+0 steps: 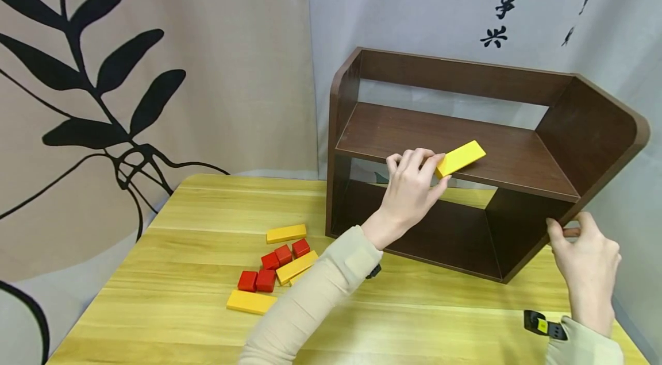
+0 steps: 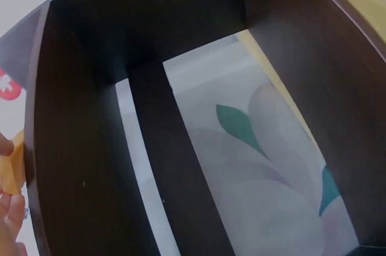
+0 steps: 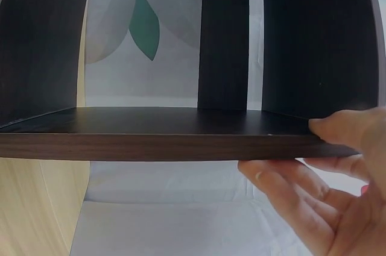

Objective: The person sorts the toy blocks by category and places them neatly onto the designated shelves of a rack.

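Note:
My left hand (image 1: pixel 408 189) pinches a yellow rectangular block (image 1: pixel 462 158) between thumb and fingers. The block overlaps the front part of the brown shelf unit's middle board (image 1: pixel 439 138) in the head view. At the left edge of the left wrist view, part of the yellow block (image 2: pixel 14 168) shows between the fingers, beyond the board's edge. With thumb inside and fingers outside, my right hand (image 1: pixel 589 261) grips the front edge of the right side panel (image 3: pixel 181 146) below the middle board.
On the wooden table (image 1: pixel 170 273), left of the shelf unit, lie several red cubes (image 1: pixel 266 280) and several yellow blocks (image 1: pixel 286 233), partly hidden by the left sleeve (image 1: pixel 315 296). Printed curtains (image 1: pixel 248 66) hang behind the table. The shelf's lower board (image 1: pixel 445 233) lies under the left hand.

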Available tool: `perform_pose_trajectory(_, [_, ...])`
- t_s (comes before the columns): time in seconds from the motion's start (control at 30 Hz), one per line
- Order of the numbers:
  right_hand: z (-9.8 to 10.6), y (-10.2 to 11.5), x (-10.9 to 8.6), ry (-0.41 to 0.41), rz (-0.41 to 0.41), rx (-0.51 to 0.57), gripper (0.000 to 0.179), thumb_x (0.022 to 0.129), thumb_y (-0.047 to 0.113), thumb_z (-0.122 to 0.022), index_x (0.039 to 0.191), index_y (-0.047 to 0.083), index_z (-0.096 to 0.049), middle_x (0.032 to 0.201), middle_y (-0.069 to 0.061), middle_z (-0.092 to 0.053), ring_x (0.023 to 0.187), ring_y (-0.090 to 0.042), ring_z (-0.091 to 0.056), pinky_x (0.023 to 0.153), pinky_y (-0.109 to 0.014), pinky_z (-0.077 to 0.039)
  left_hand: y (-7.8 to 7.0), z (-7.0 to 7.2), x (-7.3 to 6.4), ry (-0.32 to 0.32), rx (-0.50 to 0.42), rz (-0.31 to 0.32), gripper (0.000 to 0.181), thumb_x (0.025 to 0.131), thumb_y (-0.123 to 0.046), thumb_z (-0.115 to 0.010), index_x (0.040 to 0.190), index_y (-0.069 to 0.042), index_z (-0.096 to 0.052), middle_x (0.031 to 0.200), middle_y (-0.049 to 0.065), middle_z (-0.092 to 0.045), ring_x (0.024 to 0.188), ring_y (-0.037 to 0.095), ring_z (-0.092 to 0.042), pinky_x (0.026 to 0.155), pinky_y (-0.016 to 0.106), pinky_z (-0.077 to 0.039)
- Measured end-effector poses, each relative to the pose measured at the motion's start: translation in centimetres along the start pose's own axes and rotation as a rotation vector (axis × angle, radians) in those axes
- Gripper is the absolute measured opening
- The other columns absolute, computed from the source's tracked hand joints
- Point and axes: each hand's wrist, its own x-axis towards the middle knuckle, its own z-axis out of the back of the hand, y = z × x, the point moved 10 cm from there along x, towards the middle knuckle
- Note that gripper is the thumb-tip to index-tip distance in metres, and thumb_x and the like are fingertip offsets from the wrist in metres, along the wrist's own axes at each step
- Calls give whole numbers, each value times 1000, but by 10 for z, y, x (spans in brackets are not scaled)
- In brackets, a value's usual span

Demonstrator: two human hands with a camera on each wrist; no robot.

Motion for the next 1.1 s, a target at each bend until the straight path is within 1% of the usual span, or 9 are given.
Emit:
perform_pose_trajectory(0.27, [0, -1, 0, 7, -11, -4, 36, 91, 30, -54, 102, -3, -55, 101, -29, -67, 89, -58, -53, 65, -55, -36, -25, -12, 10, -27, 150, -46, 21, 87, -42, -64, 99, -25, -66, 101, -8, -62, 95, 10, -55, 87, 35, -32])
perform_pose_trajectory(0.37, [1, 0, 0, -7, -4, -4, 35, 90, 30, -54, 101, -3, -56, 100, -29, -67, 88, -59, -53, 63, -55, -36, -32, -17, 11, -22, 207, -63, 23, 89, -48, -60, 96, -27, -66, 98, -10, -62, 93, 9, -54, 88, 36, -33])
perform_pose_trajectory(0.43, [2, 0, 0, -17, 3, -1, 34, 90, 29, -55, 101, -3, -56, 99, -28, -68, 88, -59, -54, 61, -54, -36, -36, -20, 11, -10, 232, -90, 26, 90, -51, -57, 99, -28, -66, 101, -11, -62, 96, 10, -54, 88, 37, -33])
perform_pose_trajectory(0.57, [1, 0, 0, -17, 8, -2, 34, 90, 29, -55, 101, -3, -56, 99, -28, -68, 86, -58, -55, 60, -53, -37, -43, -24, 6, -9, 251, -190, 29, 95, -49, -50, 109, -29, -65, 112, -10, -62, 107, 10, -53, 89, 36, -32])
perform_pose_trajectory(0.7, [1, 0, 0, -14, 5, -1, 33, 90, 29, -55, 100, -2, -55, 99, -28, -68, 85, -57, -55, 60, -53, -37, -51, -21, 0, -67, 265, -327, 27, 99, -38, -44, 110, -25, -65, 113, -9, -64, 111, 9, -56, 90, 36, -35])
perform_pose_trajectory(0.8, [1, 0, -1, -8, -2, -1, 34, 90, 30, -54, 100, -2, -55, 100, -28, -67, 86, -57, -54, 61, -53, -37, -57, -21, -4, -93, 269, -397, 28, 98, -30, -41, 110, -23, -65, 112, -10, -65, 111, 9, -57, 90, 36, -37])
perform_pose_trajectory(0.87, [1, -1, -1, -1, -9, -2, 34, 90, 30, -54, 100, -2, -55, 100, -28, -67, 87, -57, -54, 61, -53, -37, -61, -22, -5, -84, 279, -427, 31, 98, -28, -39, 114, -23, -65, 114, -10, -65, 112, 8, -57, 90, 37, -37])
perform_pose_trajectory(0.97, [0, -1, -1, 7, -14, -4, 34, 91, 31, -53, 101, -2, -55, 100, -28, -67, 87, -57, -54, 62, -53, -37, -68, -28, -6, -40, 312, -467, 39, 99, -26, -32, 125, -22, -61, 122, -10, -63, 115, 8, -55, 91, 37, -37])
perform_pose_trajectory(1.1, [-2, -2, 0, 15, -21, -7, 35, 91, 31, -53, 101, -2, -55, 100, -28, -67, 88, -57, -54, 62, -53, -36, -74, -36, -7, 22, 359, -486, 45, 99, -26, -26, 135, -22, -53, 131, -10, -59, 121, 7, -52, 94, 38, -36])
